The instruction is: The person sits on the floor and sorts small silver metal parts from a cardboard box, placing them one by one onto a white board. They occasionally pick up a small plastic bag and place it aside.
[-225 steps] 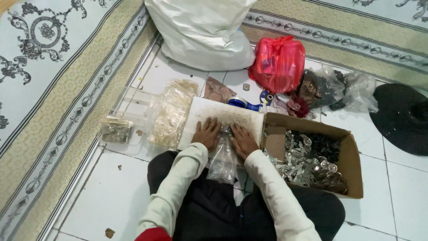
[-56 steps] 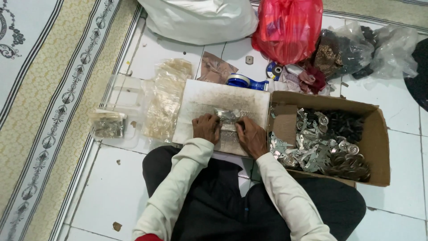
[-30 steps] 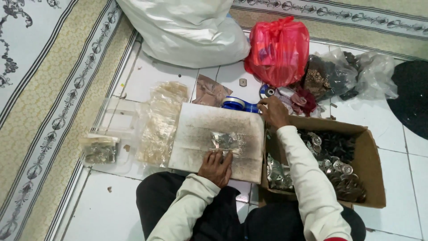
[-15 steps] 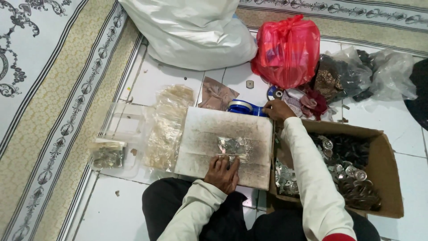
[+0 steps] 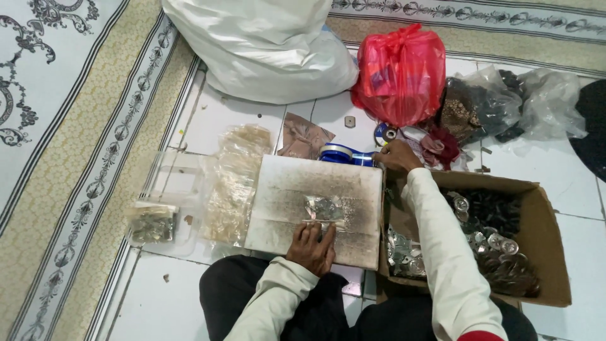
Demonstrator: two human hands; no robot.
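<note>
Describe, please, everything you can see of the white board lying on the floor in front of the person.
The white board is a flat, thick rectangular slab, seemingly foam or card, with a grimy, grey-smudged top. It lies level on the tiled floor, its right edge against the cardboard box. A small clear packet of shiny pieces rests near its middle. The left hand presses on its near edge, fingers at the packet. A blue tape roll sits at its far edge.

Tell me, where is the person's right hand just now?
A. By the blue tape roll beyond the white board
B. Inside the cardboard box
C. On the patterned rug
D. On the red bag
A: the right hand reaches past the white board to the blue tape roll.
</note>
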